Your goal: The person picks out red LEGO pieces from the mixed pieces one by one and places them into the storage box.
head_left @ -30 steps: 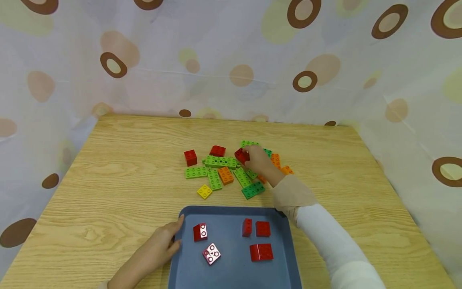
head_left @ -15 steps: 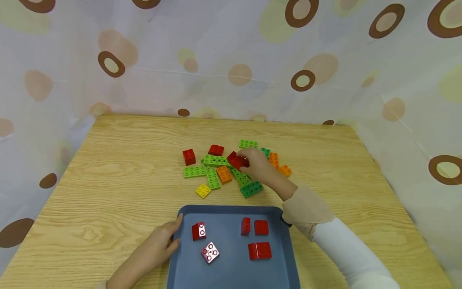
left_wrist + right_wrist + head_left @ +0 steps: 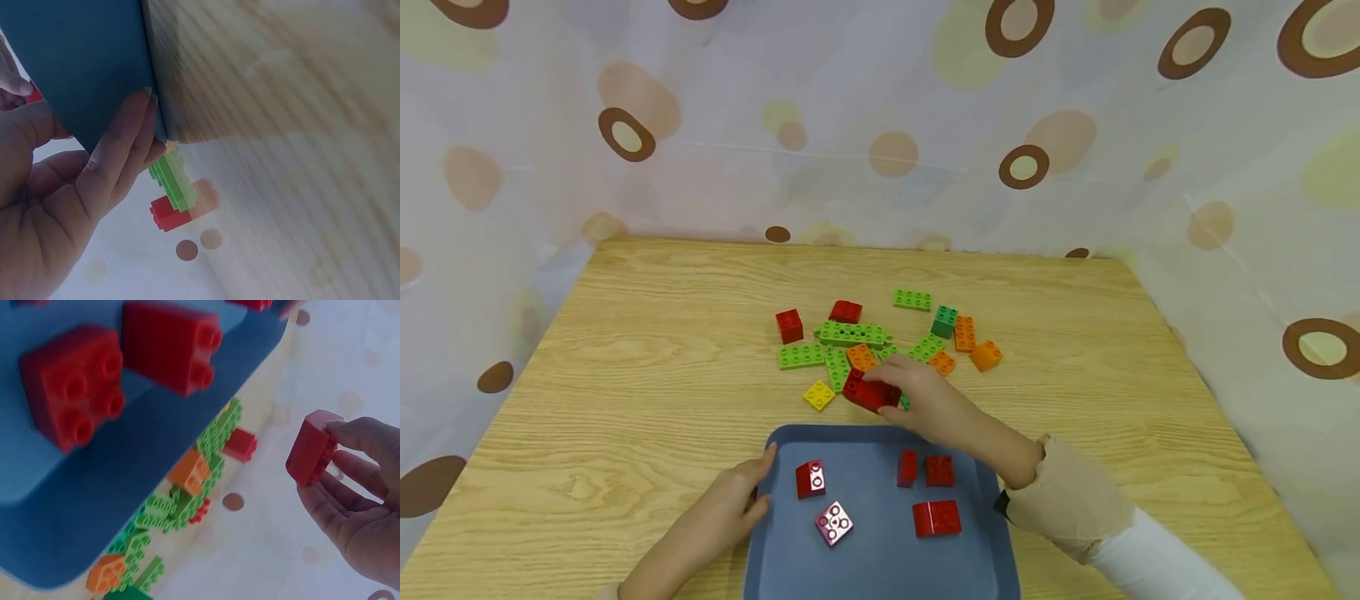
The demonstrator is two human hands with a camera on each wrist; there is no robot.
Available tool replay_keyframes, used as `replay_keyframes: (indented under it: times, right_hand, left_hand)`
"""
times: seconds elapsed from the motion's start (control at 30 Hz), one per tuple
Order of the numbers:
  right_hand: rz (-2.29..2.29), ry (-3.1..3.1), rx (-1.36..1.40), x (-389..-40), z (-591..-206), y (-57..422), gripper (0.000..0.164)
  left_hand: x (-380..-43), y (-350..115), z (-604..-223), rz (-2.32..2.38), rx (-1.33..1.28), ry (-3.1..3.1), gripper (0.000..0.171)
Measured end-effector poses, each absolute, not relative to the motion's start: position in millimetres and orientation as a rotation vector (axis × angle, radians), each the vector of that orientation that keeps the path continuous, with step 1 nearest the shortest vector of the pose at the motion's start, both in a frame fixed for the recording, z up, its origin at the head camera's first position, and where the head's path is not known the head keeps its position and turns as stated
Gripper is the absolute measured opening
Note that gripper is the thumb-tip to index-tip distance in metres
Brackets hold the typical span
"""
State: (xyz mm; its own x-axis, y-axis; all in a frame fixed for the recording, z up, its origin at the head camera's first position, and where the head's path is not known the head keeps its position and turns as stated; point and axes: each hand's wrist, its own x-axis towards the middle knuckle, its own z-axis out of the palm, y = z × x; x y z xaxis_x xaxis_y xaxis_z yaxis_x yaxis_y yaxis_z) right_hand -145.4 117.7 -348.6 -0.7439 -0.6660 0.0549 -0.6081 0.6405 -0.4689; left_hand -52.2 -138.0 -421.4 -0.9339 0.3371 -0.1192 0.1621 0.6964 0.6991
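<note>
While our right hand (image 3: 936, 404) extends from the lower right of the head view, it pinches a red brick (image 3: 867, 392) near mid-frame; the bottom edge crops the blue tray (image 3: 880, 575) holding five red bricks (image 3: 937, 518). Left wrist: our left hand (image 3: 62, 206) grips the tray's edge, thumb partly hidden. Right wrist: we see blurred tray contents, upper left.

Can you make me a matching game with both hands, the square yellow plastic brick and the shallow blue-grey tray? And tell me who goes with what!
1. left hand
2. right hand
3. square yellow plastic brick
4. shallow blue-grey tray

A. gripping a studded red plastic brick
B. has five red plastic bricks inside
C. touching the tray's left edge
D. lying on the wooden table beyond the tray

Pairs: 1-C, 2-A, 3-D, 4-B
</note>
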Motion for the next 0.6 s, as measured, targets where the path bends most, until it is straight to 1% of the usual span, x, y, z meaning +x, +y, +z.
replay_keyframes:
  times: [0.4, 0.6]
  right_hand:
    - [-0.641, 2.502, -1.161, -80, -361, 122, 0.033]
    - [-0.577, 2.431, -1.353, -59, -380, 132, 0.032]
  left_hand:
    - [-50, -138, -423, 1.061, 0.333, 2.670, 0.054]
    - [-51, -136, -423, 1.054, 0.351, 2.688, 0.055]
